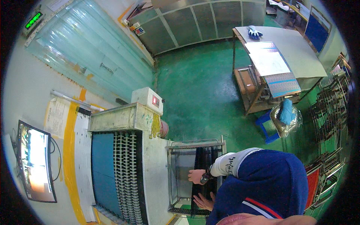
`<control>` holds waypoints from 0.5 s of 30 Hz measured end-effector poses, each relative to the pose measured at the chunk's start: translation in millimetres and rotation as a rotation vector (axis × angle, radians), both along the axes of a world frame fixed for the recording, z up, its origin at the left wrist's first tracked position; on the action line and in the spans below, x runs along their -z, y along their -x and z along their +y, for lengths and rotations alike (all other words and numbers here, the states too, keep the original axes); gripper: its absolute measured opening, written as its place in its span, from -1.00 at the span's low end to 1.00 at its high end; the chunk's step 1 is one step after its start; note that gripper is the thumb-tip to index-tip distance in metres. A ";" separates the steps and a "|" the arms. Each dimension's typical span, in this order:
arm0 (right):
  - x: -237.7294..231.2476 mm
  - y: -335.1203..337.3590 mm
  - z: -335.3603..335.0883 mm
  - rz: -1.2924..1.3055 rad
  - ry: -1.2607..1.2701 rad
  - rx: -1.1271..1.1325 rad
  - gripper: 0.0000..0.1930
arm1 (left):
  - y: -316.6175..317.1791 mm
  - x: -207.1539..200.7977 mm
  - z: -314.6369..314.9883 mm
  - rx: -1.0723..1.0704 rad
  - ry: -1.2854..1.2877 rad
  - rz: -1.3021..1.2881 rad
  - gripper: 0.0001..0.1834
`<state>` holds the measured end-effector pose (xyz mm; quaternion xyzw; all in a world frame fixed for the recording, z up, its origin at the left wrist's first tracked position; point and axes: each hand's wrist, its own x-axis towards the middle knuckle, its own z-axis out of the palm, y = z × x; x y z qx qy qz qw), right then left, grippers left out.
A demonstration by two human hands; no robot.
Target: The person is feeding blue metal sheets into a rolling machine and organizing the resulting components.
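My right hand (197, 176), with a dark watch (205, 177) on its wrist, reaches over a metal rack (170, 176). Its fingers curl in at the left edge of the dark thin panels (202, 156) standing in the rack; whatever they grip is hidden. Lower in the view, my left hand (203, 203) rests against these panels with its fingers spread. The rack has toothed bars along its ends and stands right beside a pale machine (155, 180).
A roller conveyor (125, 176) runs in the machine at left, near a monitor (36, 161). At upper right, a table (300, 56) bears sheets and a glove (255, 33). Below it stands a blue bin (267, 129). More racks (330, 108) line the right side.
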<state>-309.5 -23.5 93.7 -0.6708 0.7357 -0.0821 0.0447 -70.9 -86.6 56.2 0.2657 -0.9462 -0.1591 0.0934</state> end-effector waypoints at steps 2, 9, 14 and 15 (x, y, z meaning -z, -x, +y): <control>1.1 -0.1 1.7 0.002 0.008 0.004 -0.90 | 0.5 0.5 3.9 0.012 -0.021 -0.012 -0.19; 9.3 -3.6 -2.3 -0.023 0.041 0.043 -0.93 | 25.1 -40.2 32.5 -0.030 -0.097 -0.084 -0.20; 6.4 -1.1 0.8 -0.082 0.028 0.014 -0.92 | 38.8 -63.1 48.7 -0.036 -0.112 -0.114 -0.21; 11.5 0.9 -0.9 -0.118 0.027 0.020 -0.91 | 41.5 -66.8 51.2 -0.036 -0.111 -0.117 -0.22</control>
